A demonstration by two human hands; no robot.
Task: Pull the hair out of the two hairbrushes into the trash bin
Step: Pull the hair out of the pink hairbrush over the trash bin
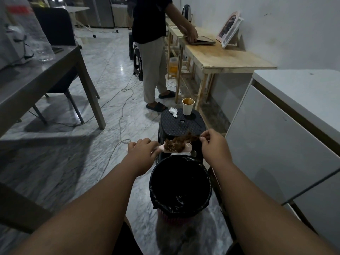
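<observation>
While the left hand (141, 150) grips the pink plastic hairbrush (188, 148), the right hand (211, 145) pinches the edge of its soft, featherweight brown hair mat (177, 143).

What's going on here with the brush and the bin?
A person is cleaning a pink hairbrush held by the far rim of a trash bin lined with a black bag. The left hand holds the brush by its handle, while the right hand pinches a clump of brown hair that is not yet free of the bristles. Behind stands a black stool with a paper cup and a crumpled tissue.
</observation>
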